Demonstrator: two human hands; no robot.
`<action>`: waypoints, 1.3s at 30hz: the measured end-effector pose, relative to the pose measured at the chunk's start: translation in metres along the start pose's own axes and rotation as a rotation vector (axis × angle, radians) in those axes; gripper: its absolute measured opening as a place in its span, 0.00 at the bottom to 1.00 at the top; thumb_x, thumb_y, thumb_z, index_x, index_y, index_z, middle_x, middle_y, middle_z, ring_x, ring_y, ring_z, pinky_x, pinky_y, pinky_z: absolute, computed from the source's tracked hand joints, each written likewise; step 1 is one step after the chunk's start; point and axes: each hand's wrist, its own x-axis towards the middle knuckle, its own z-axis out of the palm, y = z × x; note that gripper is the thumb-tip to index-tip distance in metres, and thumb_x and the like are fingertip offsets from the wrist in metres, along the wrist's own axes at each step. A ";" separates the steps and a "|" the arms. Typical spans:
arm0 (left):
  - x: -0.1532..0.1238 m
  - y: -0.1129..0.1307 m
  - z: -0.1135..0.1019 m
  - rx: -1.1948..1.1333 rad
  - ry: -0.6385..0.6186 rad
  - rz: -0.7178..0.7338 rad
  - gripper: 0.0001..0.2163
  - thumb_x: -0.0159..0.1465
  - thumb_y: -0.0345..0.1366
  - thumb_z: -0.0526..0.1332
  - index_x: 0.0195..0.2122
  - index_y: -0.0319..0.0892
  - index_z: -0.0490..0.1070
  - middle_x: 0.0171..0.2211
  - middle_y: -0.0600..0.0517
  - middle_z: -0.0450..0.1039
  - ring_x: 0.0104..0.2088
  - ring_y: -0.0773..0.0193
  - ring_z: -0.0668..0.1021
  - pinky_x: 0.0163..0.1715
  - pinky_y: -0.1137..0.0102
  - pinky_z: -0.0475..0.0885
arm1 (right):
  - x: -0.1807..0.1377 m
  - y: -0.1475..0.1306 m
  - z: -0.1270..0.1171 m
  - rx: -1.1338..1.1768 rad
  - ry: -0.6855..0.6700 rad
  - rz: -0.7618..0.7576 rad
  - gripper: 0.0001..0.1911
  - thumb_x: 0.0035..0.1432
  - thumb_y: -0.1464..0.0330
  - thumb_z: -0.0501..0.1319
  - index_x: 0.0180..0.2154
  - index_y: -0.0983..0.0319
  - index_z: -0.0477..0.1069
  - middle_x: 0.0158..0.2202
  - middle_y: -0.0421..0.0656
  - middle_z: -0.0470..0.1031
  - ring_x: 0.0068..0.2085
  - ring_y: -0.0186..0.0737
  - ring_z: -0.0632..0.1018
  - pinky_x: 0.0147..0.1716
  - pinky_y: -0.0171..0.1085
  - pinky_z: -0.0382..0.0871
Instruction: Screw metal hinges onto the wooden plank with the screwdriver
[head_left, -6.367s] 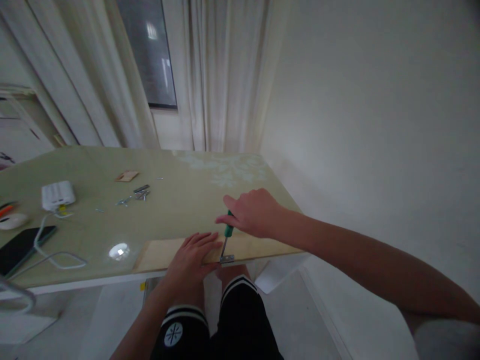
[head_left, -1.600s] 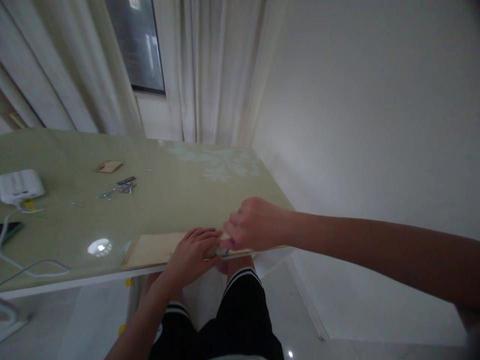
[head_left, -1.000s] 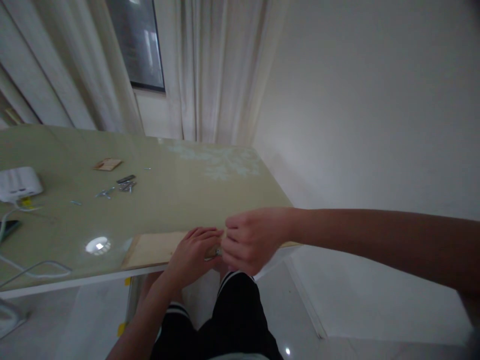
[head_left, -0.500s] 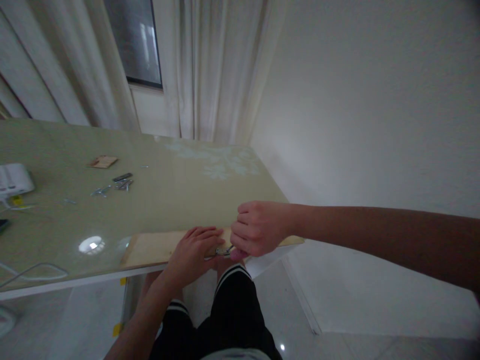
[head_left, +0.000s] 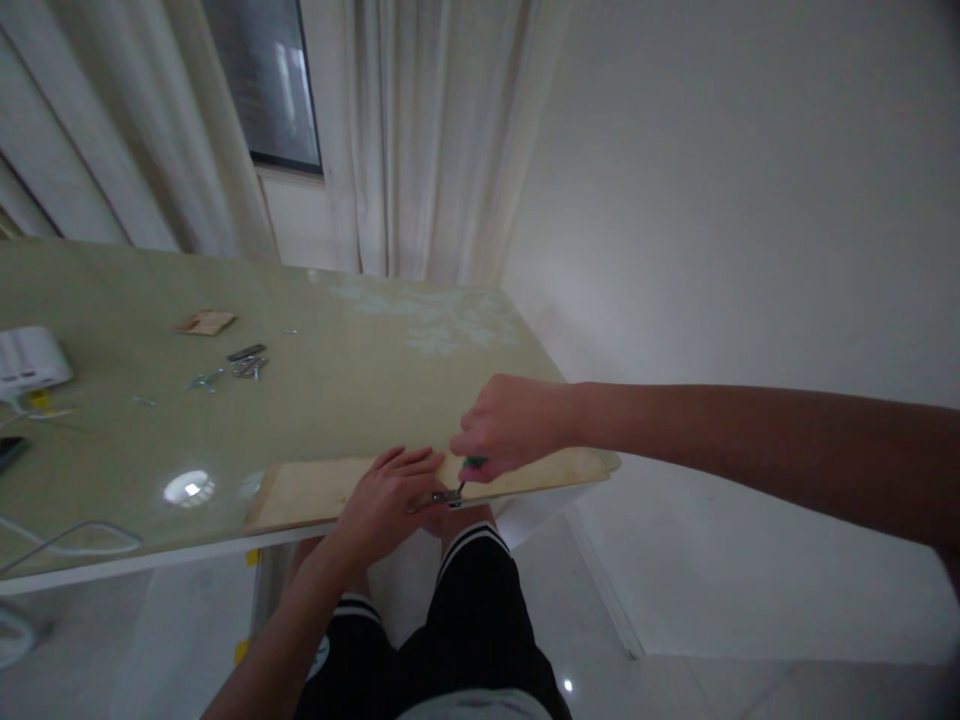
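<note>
A pale wooden board (head_left: pixel 315 492) lies along the near edge of the green table (head_left: pixel 337 390). My left hand (head_left: pixel 386 500) rests flat on the board, fingers stretched out, beside a small metal hinge (head_left: pixel 442 497) at the board's front edge. My right hand (head_left: pixel 510 425) is closed around a green-handled screwdriver (head_left: pixel 471 465), whose short shaft points down onto the hinge. Most of the handle is hidden in my fist.
Loose screws and metal parts (head_left: pixel 232 368) and a small wooden piece (head_left: pixel 205 322) lie at the table's middle left. A white box (head_left: pixel 30 358) and a white cable (head_left: pixel 67 540) are at the far left. Curtains, a window and a white wall stand behind.
My right hand dipped below the table edge, then rose back over the hinge; the green handle shows under it again. My left hand stayed on the board.
</note>
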 end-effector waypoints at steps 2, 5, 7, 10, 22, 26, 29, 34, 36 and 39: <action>0.001 0.000 -0.001 -0.005 -0.005 -0.006 0.07 0.66 0.41 0.69 0.46 0.56 0.83 0.58 0.53 0.79 0.62 0.51 0.77 0.66 0.51 0.65 | -0.004 0.000 -0.003 0.005 0.007 -0.096 0.14 0.68 0.57 0.63 0.44 0.59 0.81 0.34 0.46 0.84 0.32 0.41 0.79 0.28 0.37 0.54; 0.001 0.001 -0.002 -0.007 -0.018 -0.023 0.06 0.66 0.41 0.69 0.44 0.56 0.83 0.59 0.53 0.79 0.62 0.50 0.78 0.65 0.49 0.66 | -0.005 0.007 -0.008 0.353 -0.086 0.148 0.16 0.64 0.55 0.66 0.44 0.61 0.80 0.29 0.43 0.83 0.29 0.37 0.79 0.29 0.35 0.59; 0.001 0.002 -0.002 -0.010 -0.022 -0.028 0.06 0.65 0.41 0.70 0.44 0.56 0.83 0.60 0.54 0.78 0.62 0.50 0.77 0.65 0.49 0.66 | -0.003 0.013 -0.008 0.590 -0.217 0.330 0.21 0.65 0.52 0.63 0.41 0.64 0.81 0.24 0.42 0.81 0.25 0.36 0.78 0.30 0.34 0.62; 0.001 0.002 -0.002 -0.007 -0.013 -0.011 0.07 0.66 0.40 0.69 0.45 0.57 0.83 0.61 0.54 0.77 0.62 0.50 0.77 0.65 0.48 0.66 | 0.001 0.012 -0.005 0.500 -0.133 0.442 0.26 0.69 0.51 0.57 0.35 0.65 0.82 0.24 0.46 0.81 0.25 0.37 0.76 0.27 0.35 0.59; 0.000 0.004 -0.003 0.009 -0.018 0.018 0.06 0.69 0.44 0.67 0.44 0.55 0.83 0.61 0.52 0.77 0.63 0.51 0.76 0.65 0.49 0.65 | 0.000 0.019 -0.001 0.272 -0.046 0.276 0.28 0.73 0.51 0.54 0.38 0.64 0.83 0.30 0.49 0.83 0.26 0.36 0.73 0.26 0.36 0.53; 0.000 0.004 -0.004 0.002 -0.017 0.015 0.07 0.67 0.40 0.68 0.45 0.56 0.83 0.61 0.53 0.77 0.63 0.51 0.77 0.65 0.50 0.65 | -0.002 0.013 0.000 0.156 -0.052 0.224 0.25 0.73 0.53 0.55 0.37 0.63 0.83 0.30 0.48 0.83 0.28 0.38 0.75 0.27 0.37 0.55; 0.001 0.004 -0.004 0.000 -0.019 -0.002 0.07 0.66 0.38 0.70 0.44 0.56 0.83 0.56 0.53 0.81 0.61 0.50 0.78 0.66 0.50 0.65 | -0.007 -0.003 -0.005 -0.074 0.027 -0.256 0.12 0.73 0.64 0.59 0.43 0.58 0.81 0.37 0.44 0.83 0.36 0.40 0.78 0.30 0.38 0.56; 0.000 0.003 -0.003 0.004 0.003 0.005 0.06 0.66 0.38 0.70 0.43 0.56 0.83 0.53 0.53 0.83 0.60 0.51 0.79 0.66 0.50 0.66 | -0.004 0.001 -0.003 -0.006 0.045 0.002 0.23 0.74 0.51 0.54 0.50 0.60 0.79 0.40 0.48 0.83 0.37 0.43 0.80 0.28 0.38 0.59; 0.000 0.001 -0.001 0.014 0.003 0.003 0.06 0.66 0.39 0.69 0.44 0.56 0.83 0.58 0.53 0.79 0.61 0.51 0.78 0.65 0.49 0.66 | 0.000 0.013 0.004 0.074 -0.008 0.341 0.33 0.73 0.46 0.48 0.44 0.63 0.81 0.36 0.52 0.83 0.33 0.45 0.81 0.27 0.38 0.60; -0.001 0.000 -0.001 0.025 -0.016 -0.003 0.06 0.66 0.40 0.69 0.44 0.56 0.83 0.61 0.53 0.77 0.62 0.50 0.77 0.65 0.48 0.66 | 0.002 0.019 0.010 0.015 -0.034 0.497 0.33 0.73 0.48 0.50 0.37 0.64 0.82 0.32 0.54 0.83 0.32 0.47 0.81 0.27 0.39 0.60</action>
